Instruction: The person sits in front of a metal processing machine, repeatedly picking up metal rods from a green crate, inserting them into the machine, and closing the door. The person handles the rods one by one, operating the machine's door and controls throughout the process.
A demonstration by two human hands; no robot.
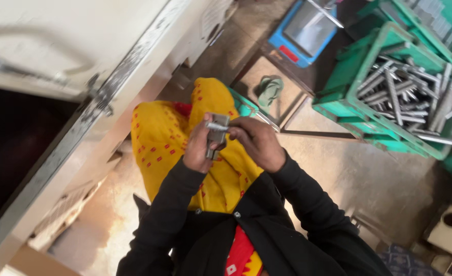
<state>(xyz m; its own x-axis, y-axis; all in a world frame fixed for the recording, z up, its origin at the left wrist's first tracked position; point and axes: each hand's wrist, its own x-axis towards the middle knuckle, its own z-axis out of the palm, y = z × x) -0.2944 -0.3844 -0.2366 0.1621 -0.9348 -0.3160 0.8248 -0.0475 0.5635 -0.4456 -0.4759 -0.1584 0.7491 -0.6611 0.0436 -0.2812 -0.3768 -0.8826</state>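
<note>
At far left, a pale cabinet [57,46] with a metal edge strip fills the upper corner, blurred and tilted in the head view; below and beside it lies the bare concrete floor [369,174]. At centre, the person sits with a yellow cloth [159,138] dotted in red over the knees, black sleeves reaching forward; the left hand [199,148] is curled shut around a small flat metal block [217,134], held upright above the lap, thumb and fingers wrapped about its lower part; the right hand [256,142] is closed in a pinch on a short metal pin [217,126], which lies crosswise at the top of the block and touches it. Whether the pin already sits in a hole or merely rests against the block's face cannot be told; as a judgement, the fitting of pin to block looks under way and not finished, since both hands grip their parts. Further right, a green sandal [270,89] lies on the floor, and a blue weighing scale [303,31] sits beyond it; at far right a green crate [389,92] holds a large heap of loose metal rods [415,94], so much stock appears unhandled.
</note>
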